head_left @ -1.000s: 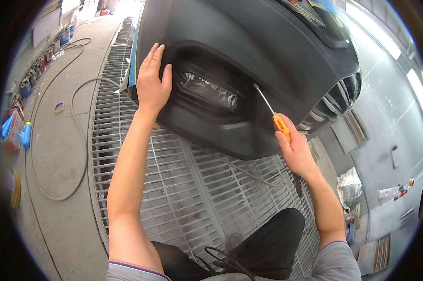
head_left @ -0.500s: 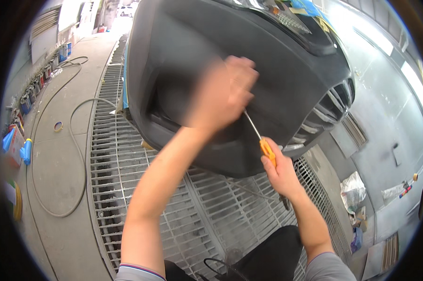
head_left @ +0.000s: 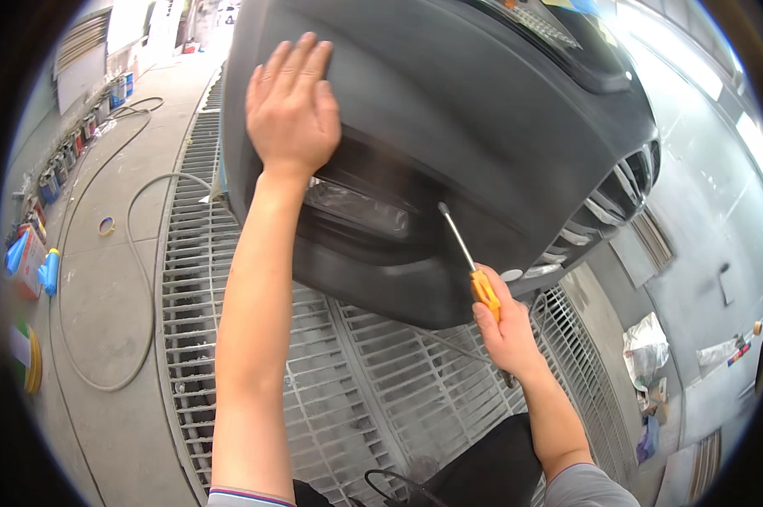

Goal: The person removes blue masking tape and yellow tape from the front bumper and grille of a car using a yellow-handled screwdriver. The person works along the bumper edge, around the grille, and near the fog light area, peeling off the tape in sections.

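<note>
My left hand (head_left: 293,110) lies flat, fingers stretched out, against the dark grey front bumper (head_left: 381,93) of a car. Just below it is a dark recessed opening, with something shiny and film-like (head_left: 356,207) inside. In my right hand (head_left: 506,325) is an air blow gun (head_left: 485,291) with an orange-yellow body and a long thin metal nozzle. The fingers are wrapped round its body, and a metal fitting shows beneath the fist. The nozzle tip points up and left toward the bumper, in front of the recess's right end; whether it touches cannot be made out.
Metal floor grating (head_left: 314,372) runs beneath the car. A grey hose (head_left: 67,313) loops across the concrete at left, near a tape roll (head_left: 106,226). Several cans (head_left: 62,160) line the left wall. Crumpled plastic (head_left: 645,348) lies by the right wall.
My left hand has swept left and up over the bumper, from near the nozzle to beyond the recess. The right hand, still holding the blow gun, has shifted slightly down.
</note>
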`<state>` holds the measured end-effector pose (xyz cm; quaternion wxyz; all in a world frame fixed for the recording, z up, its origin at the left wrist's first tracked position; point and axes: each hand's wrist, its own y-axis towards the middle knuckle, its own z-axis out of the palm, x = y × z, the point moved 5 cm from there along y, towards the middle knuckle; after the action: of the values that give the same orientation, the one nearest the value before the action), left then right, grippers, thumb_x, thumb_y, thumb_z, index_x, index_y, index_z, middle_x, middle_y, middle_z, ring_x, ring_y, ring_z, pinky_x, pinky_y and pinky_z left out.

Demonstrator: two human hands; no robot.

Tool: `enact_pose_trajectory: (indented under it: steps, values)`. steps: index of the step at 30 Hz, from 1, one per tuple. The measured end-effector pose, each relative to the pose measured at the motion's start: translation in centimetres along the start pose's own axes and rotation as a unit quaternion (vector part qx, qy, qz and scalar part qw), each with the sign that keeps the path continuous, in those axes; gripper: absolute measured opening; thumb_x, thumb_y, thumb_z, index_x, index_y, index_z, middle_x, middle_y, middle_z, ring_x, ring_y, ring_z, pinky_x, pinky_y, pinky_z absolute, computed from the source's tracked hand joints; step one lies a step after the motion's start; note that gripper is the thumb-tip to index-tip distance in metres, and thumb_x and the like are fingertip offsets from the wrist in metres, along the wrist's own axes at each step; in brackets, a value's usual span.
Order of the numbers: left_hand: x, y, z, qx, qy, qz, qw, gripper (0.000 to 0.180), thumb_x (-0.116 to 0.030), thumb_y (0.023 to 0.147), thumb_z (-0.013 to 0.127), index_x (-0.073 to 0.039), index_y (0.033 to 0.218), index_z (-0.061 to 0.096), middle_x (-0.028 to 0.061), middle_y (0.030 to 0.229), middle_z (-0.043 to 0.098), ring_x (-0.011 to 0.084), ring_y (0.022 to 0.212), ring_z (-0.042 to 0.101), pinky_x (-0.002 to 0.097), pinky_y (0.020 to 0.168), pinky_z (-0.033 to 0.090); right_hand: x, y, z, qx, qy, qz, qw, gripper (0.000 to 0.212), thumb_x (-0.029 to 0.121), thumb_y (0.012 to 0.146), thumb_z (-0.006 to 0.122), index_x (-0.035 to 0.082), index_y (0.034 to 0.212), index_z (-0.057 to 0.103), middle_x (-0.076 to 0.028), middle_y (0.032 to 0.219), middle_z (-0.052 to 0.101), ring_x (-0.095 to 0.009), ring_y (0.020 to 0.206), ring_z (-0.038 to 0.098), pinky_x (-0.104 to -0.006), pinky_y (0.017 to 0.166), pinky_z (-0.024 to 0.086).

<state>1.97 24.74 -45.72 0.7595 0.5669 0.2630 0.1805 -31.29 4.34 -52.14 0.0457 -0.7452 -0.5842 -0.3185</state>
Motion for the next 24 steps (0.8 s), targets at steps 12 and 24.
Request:
enact_pose_trajectory:
  steps: [12,24]
  values:
    - [-11.4,-3.6,1.4,0.071,-0.02,-0.002,0.997,0.066,-0.034,0.097,0.073,-0.015,0.159,0.062,0.0106,0.169,0.055,0.0305,0.16,0.045,0.0563,0.133,0.023,0.9,-2.6,-0.9,0.03,-0.018,-0.011,0.999,0.062,0.014,0.107,0.069,0.012,0.164,0.047,-0.027,0.128,0.074,-0.048,0.116,0.074,-0.044,0.1,0.058]
    - [-16.9,-4.0,1.8,-0.03,-0.168,0.145,0.975,0.033,-0.02,0.096,0.072,-0.024,0.128,0.079,-0.0001,0.147,0.073,0.025,0.142,0.064,0.0509,0.121,0.044,-1.1,-2.6,0.5,0.008,-0.049,-0.024,0.998,0.063,0.01,0.105,0.069,0.01,0.164,0.048,-0.027,0.133,0.073,-0.05,0.12,0.073,-0.0457,0.102,0.059]
